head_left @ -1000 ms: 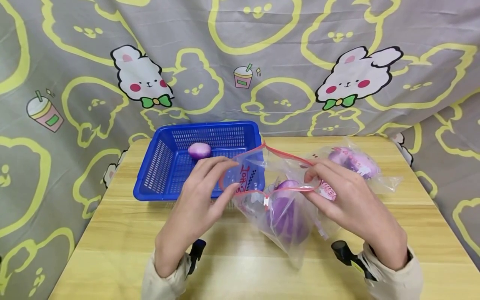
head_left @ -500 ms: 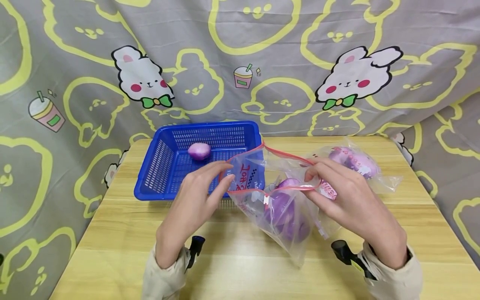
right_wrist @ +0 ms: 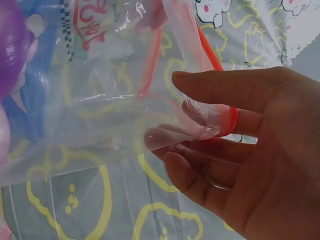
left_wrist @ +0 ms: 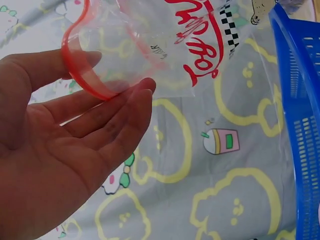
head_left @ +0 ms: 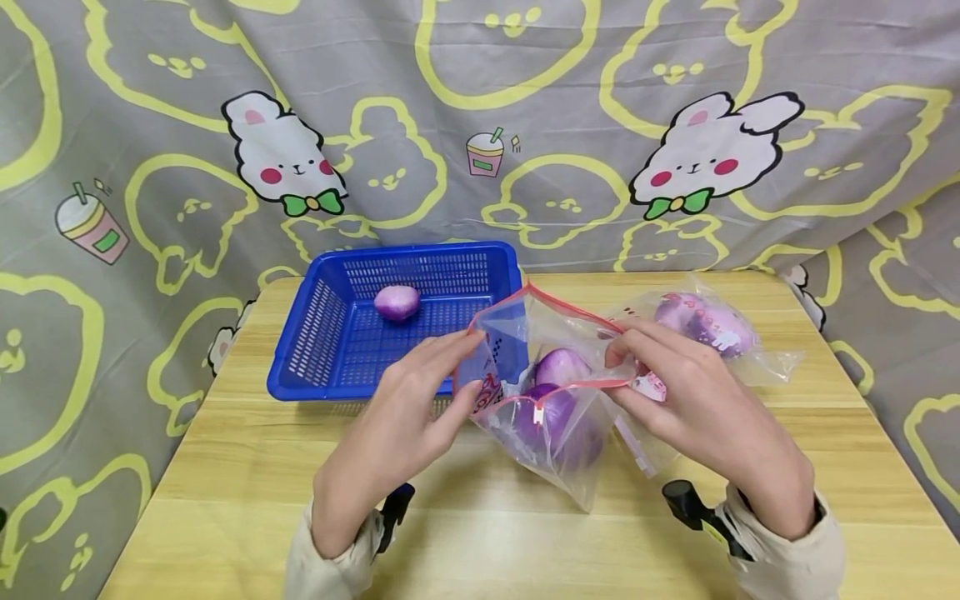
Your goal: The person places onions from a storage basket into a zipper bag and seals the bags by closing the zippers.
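My left hand [head_left: 405, 408] pinches the left edge of a clear zip bag [head_left: 540, 312] with a red zip rim. At the opposite edge, my right hand [head_left: 697, 392] holds the rim, fingers curled at the film. The bag's mouth is spread wide between them. Inside it lie smooth purple-and-white round things, one paler on top [head_left: 562, 367] and a darker one [head_left: 551, 408]; their kind is unclear. In the left wrist view the red rim [left_wrist: 80, 75] passes between thumb and fingers. The right wrist view shows film [right_wrist: 205, 122] bunched among the fingers.
A blue plastic basket [head_left: 296, 387] stands behind the left hand, with one purple-and-white round thing [head_left: 397, 302] in it. Another clear bag [head_left: 780, 364] holding purple round things [head_left: 720, 327] lies at the back right. A patterned curtain [head_left: 555, 233] hangs behind the wooden table [head_left: 247, 500].
The left hand drew back from the rim slightly, then moved right and took it again. The bag's mouth has opened wider towards the head view, and the purple things inside have shifted upward.
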The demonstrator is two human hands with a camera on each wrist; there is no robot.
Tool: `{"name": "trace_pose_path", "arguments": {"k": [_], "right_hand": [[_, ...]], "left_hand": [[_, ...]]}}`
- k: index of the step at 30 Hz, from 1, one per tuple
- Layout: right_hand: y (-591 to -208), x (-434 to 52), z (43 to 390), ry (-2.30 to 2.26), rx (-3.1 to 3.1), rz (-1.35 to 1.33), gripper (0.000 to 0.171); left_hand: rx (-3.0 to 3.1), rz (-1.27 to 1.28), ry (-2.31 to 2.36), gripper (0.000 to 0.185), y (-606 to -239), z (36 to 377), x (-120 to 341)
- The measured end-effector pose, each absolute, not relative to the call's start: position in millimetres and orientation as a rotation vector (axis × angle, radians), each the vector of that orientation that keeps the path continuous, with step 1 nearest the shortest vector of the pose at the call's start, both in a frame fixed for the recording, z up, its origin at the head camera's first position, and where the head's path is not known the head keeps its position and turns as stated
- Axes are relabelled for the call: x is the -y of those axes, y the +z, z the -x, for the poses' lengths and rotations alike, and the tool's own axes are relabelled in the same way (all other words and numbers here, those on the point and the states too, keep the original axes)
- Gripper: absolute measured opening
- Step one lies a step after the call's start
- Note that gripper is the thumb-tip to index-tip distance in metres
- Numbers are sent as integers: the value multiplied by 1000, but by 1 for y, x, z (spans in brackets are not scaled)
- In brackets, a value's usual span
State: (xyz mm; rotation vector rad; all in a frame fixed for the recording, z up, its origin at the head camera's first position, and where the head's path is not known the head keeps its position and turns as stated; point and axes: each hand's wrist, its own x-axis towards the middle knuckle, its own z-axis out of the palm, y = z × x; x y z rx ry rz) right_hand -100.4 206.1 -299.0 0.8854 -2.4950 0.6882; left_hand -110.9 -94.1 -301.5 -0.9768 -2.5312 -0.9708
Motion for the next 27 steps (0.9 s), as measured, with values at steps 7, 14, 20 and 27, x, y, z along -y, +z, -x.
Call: {"name": "trace_pose_path", "arguments": {"k": [7, 14, 20, 27], "right_hand": [[-298, -206, 102, 722, 2485, -793, 41], [-296, -201, 100, 712, 2515, -685, 77], [-297, -201, 100, 717, 2507, -723, 75], [-297, -200, 100, 703, 2521, -805, 68]], "left_hand": [[2470, 968, -953, 44, -298, 104, 93], [2505, 966, -913, 45, -296, 99, 92], [2583, 948, -898, 45, -292, 94, 91], [2587, 865, -938, 47, -290, 98, 99]]}}
